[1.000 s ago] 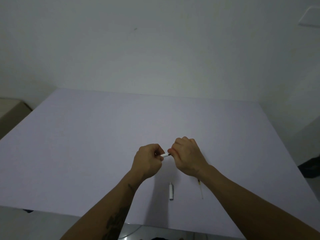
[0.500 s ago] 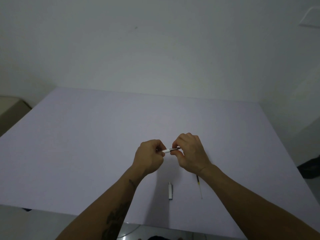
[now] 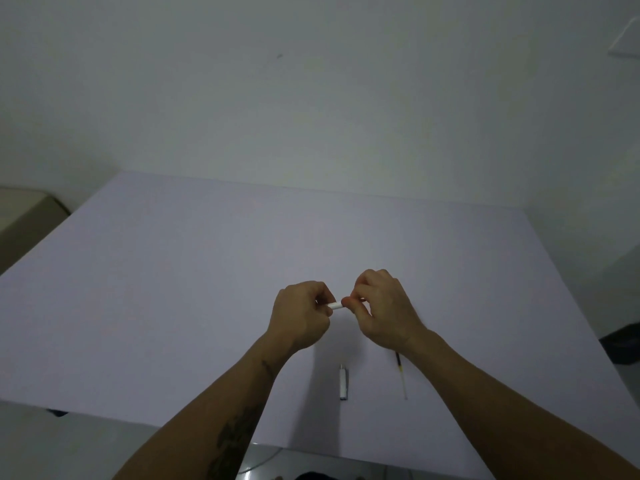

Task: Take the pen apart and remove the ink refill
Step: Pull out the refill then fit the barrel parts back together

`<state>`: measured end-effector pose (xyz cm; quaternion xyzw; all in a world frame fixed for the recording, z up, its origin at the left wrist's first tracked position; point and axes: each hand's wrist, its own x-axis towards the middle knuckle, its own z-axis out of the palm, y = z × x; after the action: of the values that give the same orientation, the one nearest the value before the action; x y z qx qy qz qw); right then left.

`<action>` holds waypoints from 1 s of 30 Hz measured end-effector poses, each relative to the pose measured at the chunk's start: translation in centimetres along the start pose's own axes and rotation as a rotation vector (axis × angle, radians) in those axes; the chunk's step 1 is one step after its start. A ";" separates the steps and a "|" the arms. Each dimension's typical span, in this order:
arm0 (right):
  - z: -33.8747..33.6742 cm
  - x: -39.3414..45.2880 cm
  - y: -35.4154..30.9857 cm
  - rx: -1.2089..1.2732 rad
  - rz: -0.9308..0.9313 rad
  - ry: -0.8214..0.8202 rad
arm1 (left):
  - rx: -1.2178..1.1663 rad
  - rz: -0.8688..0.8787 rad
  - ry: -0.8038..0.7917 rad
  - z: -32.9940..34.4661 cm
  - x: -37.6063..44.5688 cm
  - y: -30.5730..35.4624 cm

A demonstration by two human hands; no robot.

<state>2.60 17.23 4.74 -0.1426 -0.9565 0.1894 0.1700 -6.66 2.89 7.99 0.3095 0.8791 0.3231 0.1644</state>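
My left hand (image 3: 300, 315) and my right hand (image 3: 382, 308) meet above the middle of the pale table (image 3: 173, 289). Both pinch a short white pen barrel (image 3: 335, 305); only a small stretch of it shows between the fingertips. The rest of the barrel is hidden inside my fists. On the table near me lies a white pen cap (image 3: 343, 381). To its right lies the thin ink refill (image 3: 401, 375), dark at its far end and pale at its near end, partly under my right wrist.
A white wall stands behind the table. A beige piece of furniture (image 3: 24, 216) sits off the left edge, and a dark object (image 3: 623, 344) lies on the floor at the right. The table's near edge runs just below my forearms.
The dark piece that showed between my fingertips half a second ago is hidden now; only white barrel shows. My hands have shifted slightly. The cap and refill have not moved.
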 end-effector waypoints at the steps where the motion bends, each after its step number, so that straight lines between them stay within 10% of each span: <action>1: -0.1 -0.1 -0.1 0.015 0.008 0.000 | 0.000 0.000 -0.002 0.0 -0.1 -0.1; 30: -0.8 0.4 -1.5 -0.019 -0.007 -0.078 | -0.010 -0.041 0.019 -1.0 -0.3 -1.0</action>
<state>2.22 16.29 6.15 -0.1332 -0.9647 0.1850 0.1318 -7.41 1.61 8.10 0.2876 0.8851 0.3269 0.1642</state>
